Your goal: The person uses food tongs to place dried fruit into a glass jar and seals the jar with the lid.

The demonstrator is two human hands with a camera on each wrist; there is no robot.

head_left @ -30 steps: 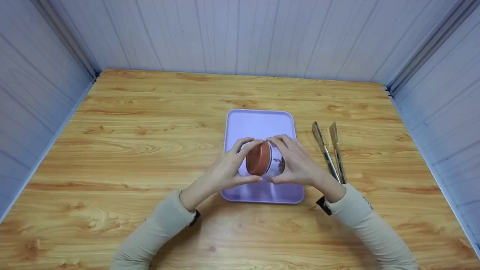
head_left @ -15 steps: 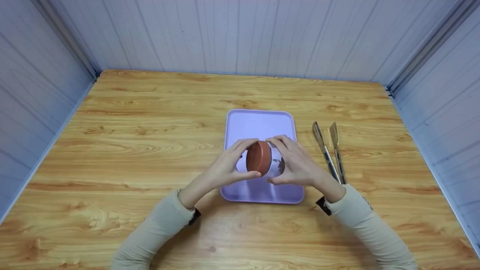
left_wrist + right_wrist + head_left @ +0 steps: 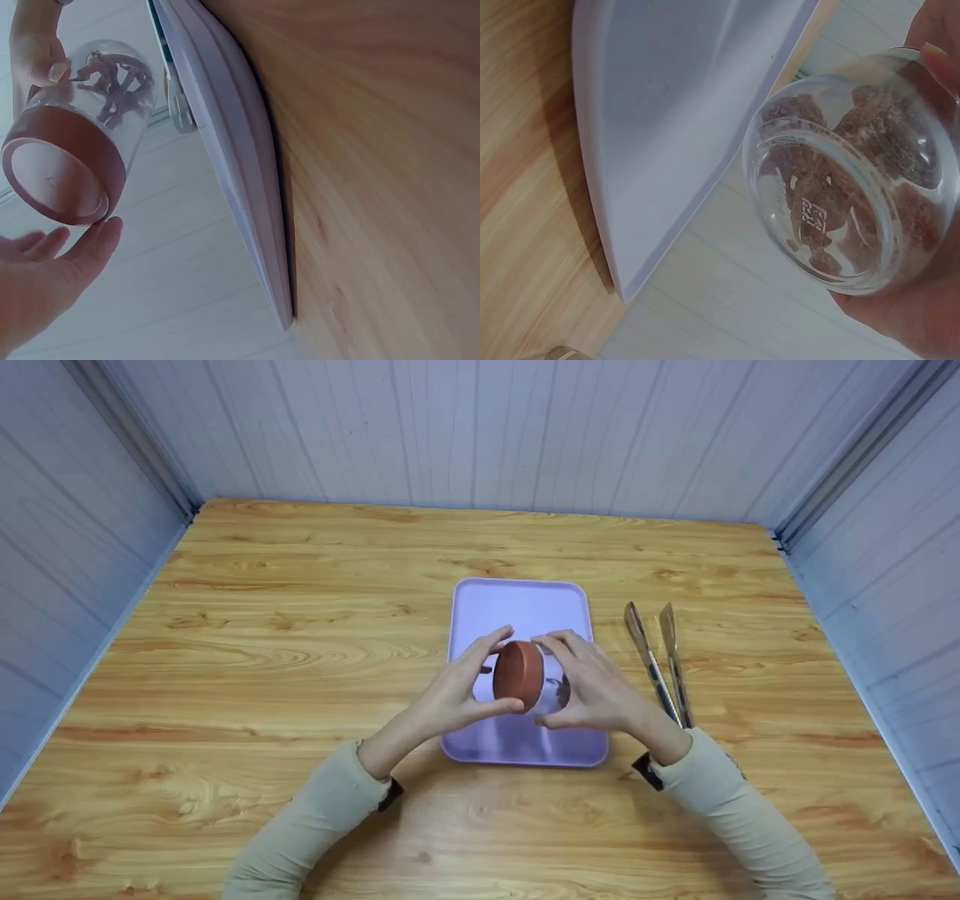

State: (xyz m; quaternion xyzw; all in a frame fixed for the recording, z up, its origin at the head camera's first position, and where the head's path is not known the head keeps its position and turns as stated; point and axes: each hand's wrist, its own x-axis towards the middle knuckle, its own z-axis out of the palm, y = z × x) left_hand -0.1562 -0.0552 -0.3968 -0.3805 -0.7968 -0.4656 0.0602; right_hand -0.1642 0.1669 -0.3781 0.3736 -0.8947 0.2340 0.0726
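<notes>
A clear glass jar with a reddish-brown lid is held on its side above a purple tray. Dark brown lumpy pieces show through its glass. My right hand grips the jar's body near the base, thumb below and fingers over the top. At the lid, my left hand has its fingers spread loosely around the rim. Its thumb lies against the lid's lower edge, while the index finger is raised off the top. In the left wrist view, the lid's flat top faces the camera.
Metal tongs lie to the right of the tray, their joined end hidden near the right forearm. The wood-grain table is bordered by pale panel walls at the back and sides.
My left fingers have loosened from the lid, and the index finger has lifted away from its top edge. The right hand keeps the jar in nearly the same place.
</notes>
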